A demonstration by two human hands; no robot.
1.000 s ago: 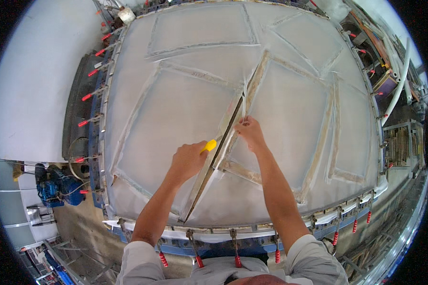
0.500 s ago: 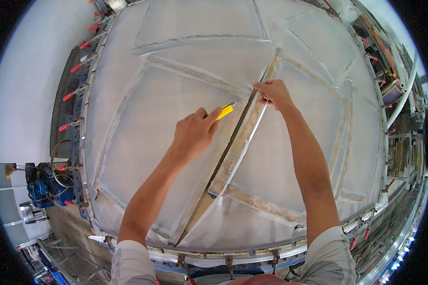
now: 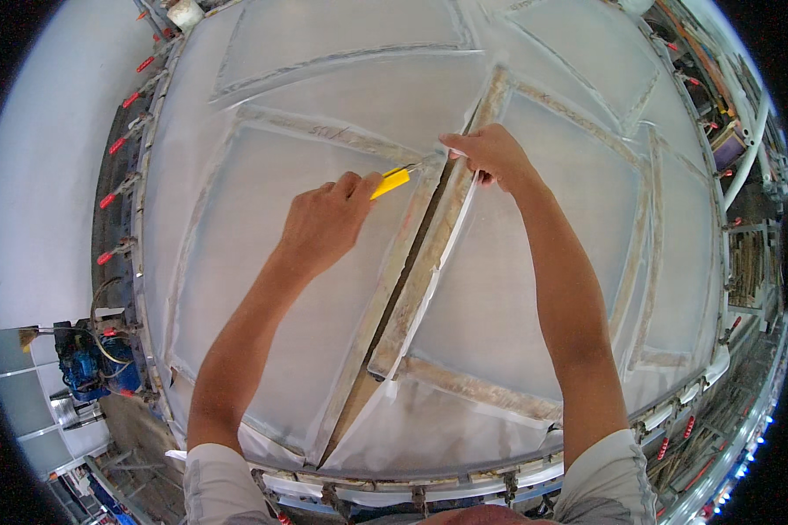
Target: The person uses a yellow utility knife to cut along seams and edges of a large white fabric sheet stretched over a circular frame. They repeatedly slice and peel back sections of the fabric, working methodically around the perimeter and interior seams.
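My left hand (image 3: 328, 219) is closed around a yellow utility knife (image 3: 390, 183), its blade tip near the corner of the left wooden frame (image 3: 324, 131). Thin white mesh (image 3: 341, 87) is stretched over several such frames. A long dark slit (image 3: 416, 254) runs through the mesh between the left frame and the right frame (image 3: 429, 289), widening toward me. At the slit's upper part my right hand (image 3: 495, 162) pinches what looks like the cut mesh edge along the right frame. Its fingertips partly hide what they grip. Loose white mesh hangs along that frame's bar.
Red-handled clamps (image 3: 118, 144) line the left rim of the large stretching table, with more clamps (image 3: 418, 500) along the near rim. A blue machine (image 3: 118, 367) stands at the lower left. Pipes and a rack of boards (image 3: 746, 267) are on the right.
My left hand and the knife have shifted left in the picture, and my right hand slightly left and up. The whole view has shifted too. Both hands keep their grip.
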